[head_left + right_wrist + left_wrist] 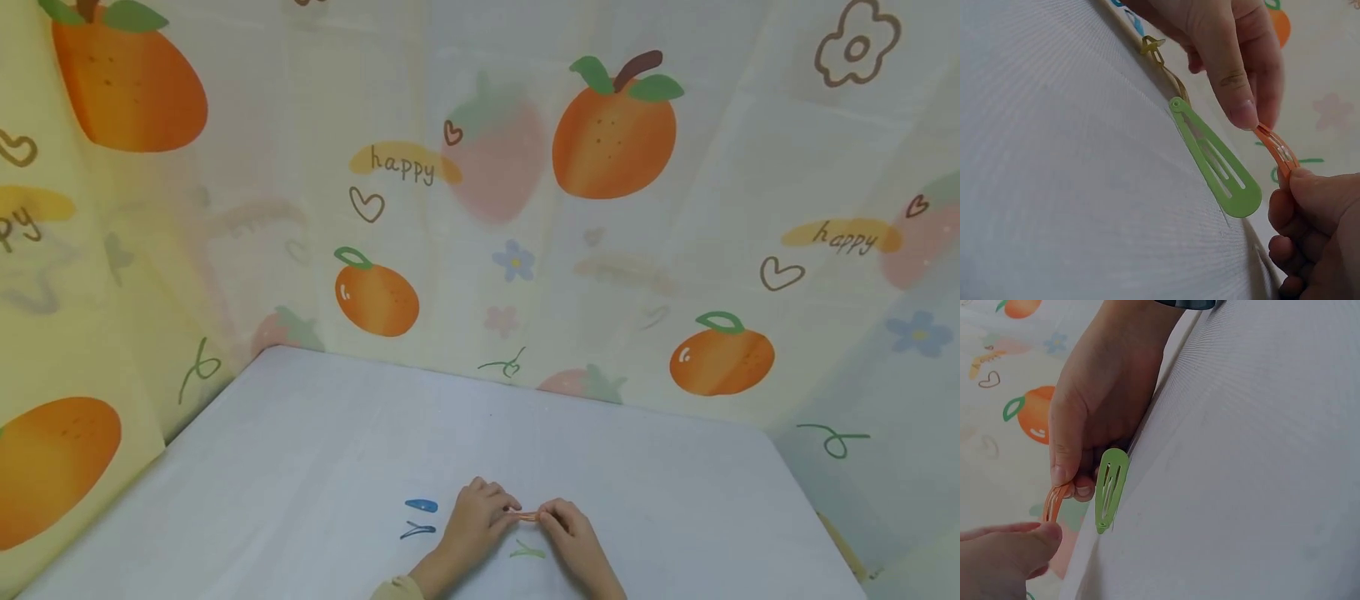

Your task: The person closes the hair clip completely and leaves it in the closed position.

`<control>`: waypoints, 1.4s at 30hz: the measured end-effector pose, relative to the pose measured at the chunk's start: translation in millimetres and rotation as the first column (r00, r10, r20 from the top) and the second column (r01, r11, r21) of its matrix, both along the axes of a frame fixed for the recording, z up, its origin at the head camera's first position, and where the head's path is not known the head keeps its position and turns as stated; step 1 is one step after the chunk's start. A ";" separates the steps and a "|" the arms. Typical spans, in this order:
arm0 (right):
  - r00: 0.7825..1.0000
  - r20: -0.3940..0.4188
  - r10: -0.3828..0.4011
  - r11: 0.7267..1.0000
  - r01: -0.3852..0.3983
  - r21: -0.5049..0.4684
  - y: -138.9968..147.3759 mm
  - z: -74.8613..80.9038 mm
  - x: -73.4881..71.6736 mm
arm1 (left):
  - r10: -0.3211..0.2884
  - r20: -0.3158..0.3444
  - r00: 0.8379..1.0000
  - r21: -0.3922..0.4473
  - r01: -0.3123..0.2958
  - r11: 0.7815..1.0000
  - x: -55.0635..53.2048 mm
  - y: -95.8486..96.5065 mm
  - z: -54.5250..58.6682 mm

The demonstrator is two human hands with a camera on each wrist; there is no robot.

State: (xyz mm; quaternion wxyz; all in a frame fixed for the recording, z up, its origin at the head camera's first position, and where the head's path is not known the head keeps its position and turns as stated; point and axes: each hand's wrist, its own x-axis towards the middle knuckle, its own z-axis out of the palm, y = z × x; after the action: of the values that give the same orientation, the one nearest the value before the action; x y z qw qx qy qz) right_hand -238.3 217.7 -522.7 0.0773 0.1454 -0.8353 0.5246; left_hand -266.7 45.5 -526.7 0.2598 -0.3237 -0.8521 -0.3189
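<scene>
Between my two hands is an orange snap hair clip (528, 517), held up off the table. My left hand (476, 517) pinches one end of it between thumb and fingers. The other end is pinched by my right hand (576, 537); the right wrist view shows the orange clip (1279, 150) slightly bowed between both thumbs. Just below, nearer to me, a light green snap hair clip (527, 550) lies on the table with its inner tongue sprung away from the frame. Fingertips cover both ends of the orange clip.
Left of my left hand lie a blue snap clip (422, 505) and, in front of it, another blue clip (418, 529) with its arms spread. A small yellowish piece (1154, 47) shows near them. The white table (337, 417) meets a fruit-printed curtain (465, 275) behind.
</scene>
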 end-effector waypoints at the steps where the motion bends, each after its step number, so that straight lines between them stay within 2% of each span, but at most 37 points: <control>1: 1.000 -0.005 -0.002 1.000 0.002 -0.003 -0.3 0.0 0.1 | -0.002 -0.049 0.999 -0.002 0.002 1.000 -0.2 0.1 0.6; 3: 1.000 -0.014 -0.010 1.000 0.010 -0.007 -0.8 0.5 0.4 | -0.005 -0.147 0.989 -0.014 0.003 1.000 -0.7 -0.2 2.2; 6: 1.000 -0.002 -0.017 1.000 0.017 -0.016 -1.8 0.9 0.8 | -0.008 -0.268 0.963 -0.041 -0.003 0.999 -0.6 -1.2 4.4; 10: 0.999 0.045 -0.019 1.000 0.020 -0.020 -2.5 1.5 0.6 | -0.008 -0.326 0.945 -0.064 -0.013 0.998 0.8 -2.3 5.7; 15: 0.996 0.085 -0.029 0.999 0.032 -0.039 -2.4 2.8 0.1 | -0.005 -0.335 0.942 -0.078 -0.022 0.997 1.4 -2.2 6.9; 20: 0.997 0.078 -0.022 0.998 0.026 -0.050 -2.6 5.0 0.9 | 0.005 -0.347 0.938 -0.089 -0.038 0.995 0.2 -1.9 7.1; 27: 0.996 0.084 0.001 0.998 0.005 -0.068 -0.5 7.3 -1.5 | -0.005 -0.365 0.931 -0.088 -0.029 0.996 -1.6 -1.3 8.8; 31: 0.995 0.097 0.024 0.997 -0.017 -0.075 0.1 7.6 -2.3 | -0.034 -0.377 0.926 -0.086 0.002 0.996 -0.3 -2.2 11.6; 34: 0.994 0.104 0.035 0.996 -0.026 -0.080 -0.2 7.3 -1.8 | -0.046 -0.370 0.928 -0.084 0.016 0.996 1.5 -3.2 13.5; 42: 0.994 0.105 0.015 0.998 -0.009 -0.057 -1.4 6.5 -1.3 | -0.010 -0.345 0.938 -0.092 -0.023 0.996 1.5 -4.4 12.2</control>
State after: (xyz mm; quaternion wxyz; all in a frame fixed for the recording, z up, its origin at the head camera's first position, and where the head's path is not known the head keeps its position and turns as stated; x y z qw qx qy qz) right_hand -239.6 216.4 -516.2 0.0343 0.1203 -0.8221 0.5554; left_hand -265.2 41.1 -514.6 0.3907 -0.3836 -0.8085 -0.2156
